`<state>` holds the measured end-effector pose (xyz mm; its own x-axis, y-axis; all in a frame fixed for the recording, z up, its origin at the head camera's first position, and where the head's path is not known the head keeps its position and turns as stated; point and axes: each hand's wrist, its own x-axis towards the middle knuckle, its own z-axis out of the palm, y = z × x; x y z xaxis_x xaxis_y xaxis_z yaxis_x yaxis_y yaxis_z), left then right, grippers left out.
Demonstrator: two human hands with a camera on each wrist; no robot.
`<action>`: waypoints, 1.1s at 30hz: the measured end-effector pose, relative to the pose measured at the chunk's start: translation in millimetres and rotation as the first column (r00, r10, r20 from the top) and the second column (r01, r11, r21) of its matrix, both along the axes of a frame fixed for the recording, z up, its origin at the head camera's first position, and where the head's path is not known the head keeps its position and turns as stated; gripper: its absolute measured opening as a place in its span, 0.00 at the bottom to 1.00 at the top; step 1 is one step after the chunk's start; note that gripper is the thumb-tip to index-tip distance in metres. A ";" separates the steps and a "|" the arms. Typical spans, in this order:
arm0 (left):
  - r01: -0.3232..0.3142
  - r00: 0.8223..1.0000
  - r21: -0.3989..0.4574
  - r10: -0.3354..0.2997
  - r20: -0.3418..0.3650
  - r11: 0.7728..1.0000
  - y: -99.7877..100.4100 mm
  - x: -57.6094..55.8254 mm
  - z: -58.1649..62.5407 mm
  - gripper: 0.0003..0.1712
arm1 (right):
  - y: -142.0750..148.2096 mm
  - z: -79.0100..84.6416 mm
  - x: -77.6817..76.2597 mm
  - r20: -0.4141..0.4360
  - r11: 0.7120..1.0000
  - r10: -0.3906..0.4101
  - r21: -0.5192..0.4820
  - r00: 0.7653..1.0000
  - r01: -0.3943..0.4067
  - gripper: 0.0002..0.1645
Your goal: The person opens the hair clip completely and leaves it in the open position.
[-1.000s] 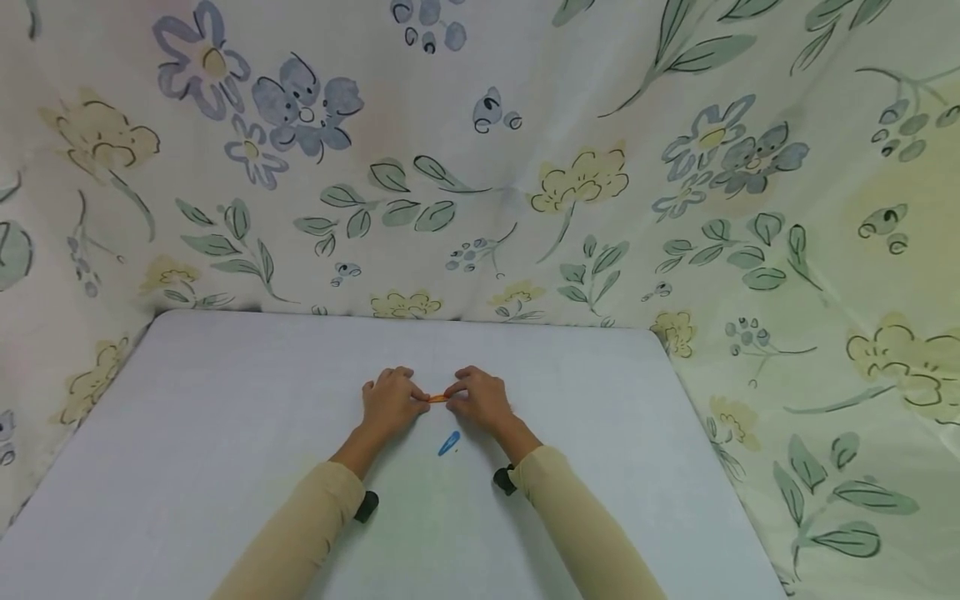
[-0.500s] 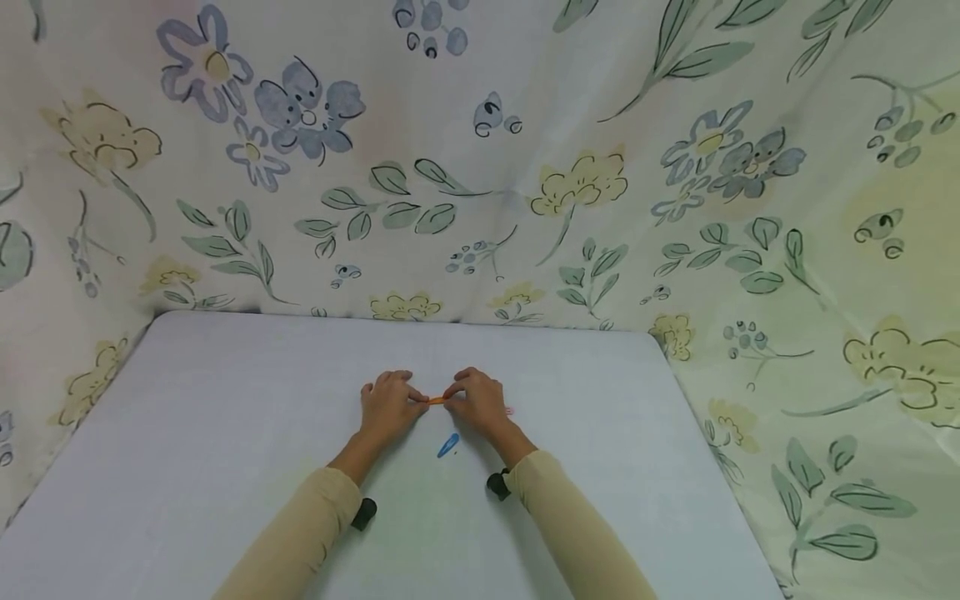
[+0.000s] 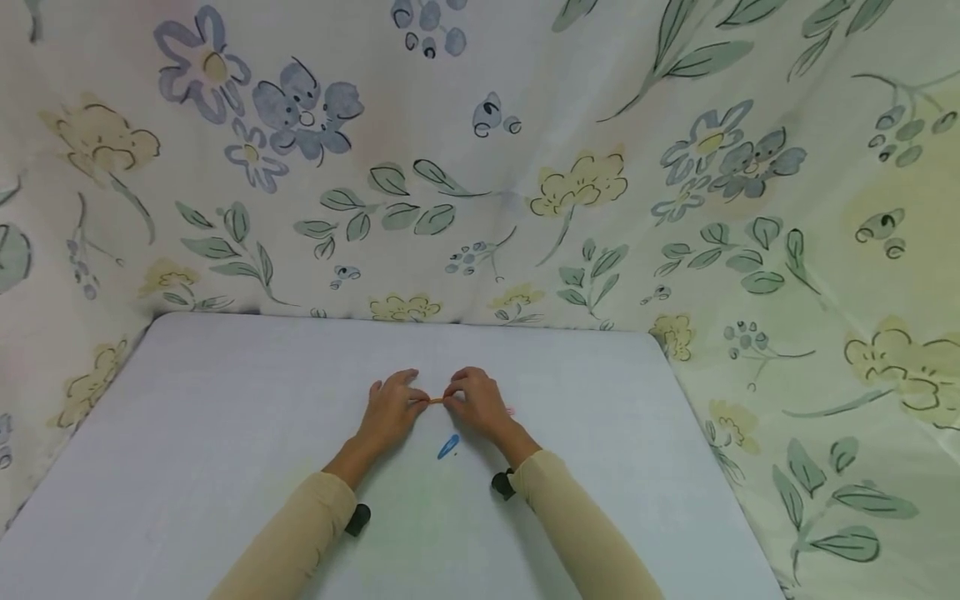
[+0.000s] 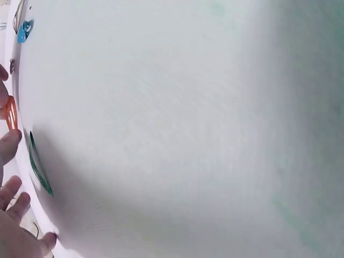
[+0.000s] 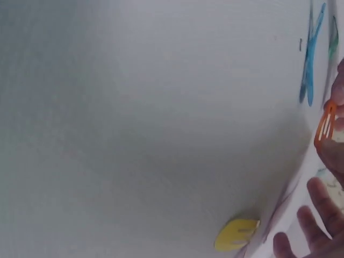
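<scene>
An orange snap hair clip is stretched between the two hands, close over the white table. My left hand pinches its left end between thumb and fingertip, the other fingers raised and spread. On its right end, my right hand keeps a similar pinch. The left wrist view shows the slots of the orange clip side-on, and they also show in the right wrist view on the clip. Nearer the body, a blue snap hair clip lies on the table.
A green clip lies below the left hand in the left wrist view. The right wrist view has a yellow clip near the right fingers. A small pink thing shows beside the right wrist. Floral cloth hangs behind the table.
My left hand has turned a little, its spare fingers lifting and spreading. The orange clip looks thinner from above. A pink thing has come into sight beside the right wrist.
</scene>
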<state>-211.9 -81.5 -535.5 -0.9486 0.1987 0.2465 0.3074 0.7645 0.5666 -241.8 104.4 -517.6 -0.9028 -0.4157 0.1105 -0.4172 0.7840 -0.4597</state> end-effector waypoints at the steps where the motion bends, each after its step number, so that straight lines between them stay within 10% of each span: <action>1: 0.021 1.000 0.016 -0.021 -0.009 1.000 -0.7 -0.2 1.0 0.03 | 0.8 1.6 0.0 0.006 1.000 0.012 -0.003 1.000 -0.012 0.04; 8: 0.089 0.996 0.143 -0.089 -0.008 0.986 -3.3 -2.4 16.7 0.04 | 7.2 19.3 -2.3 0.122 0.992 0.047 -0.121 0.991 -0.033 0.04; 16: 0.033 0.983 0.317 -0.088 0.161 0.948 -3.2 -7.0 42.3 0.10 | 14.6 42.4 -5.3 0.308 0.949 0.080 -0.316 0.948 0.023 0.09; 33: -0.220 0.829 0.628 -0.197 0.524 0.746 -5.2 -13.3 63.4 0.20 | 19.6 63.7 -5.8 0.591 0.832 0.118 -0.497 0.798 0.245 0.17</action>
<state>-225.2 -86.7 -472.1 -0.9567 0.1778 -0.2304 -0.2052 0.1494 0.9673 -247.6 124.0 -453.8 -0.8829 -0.3930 -0.2570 0.1126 0.3542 -0.9284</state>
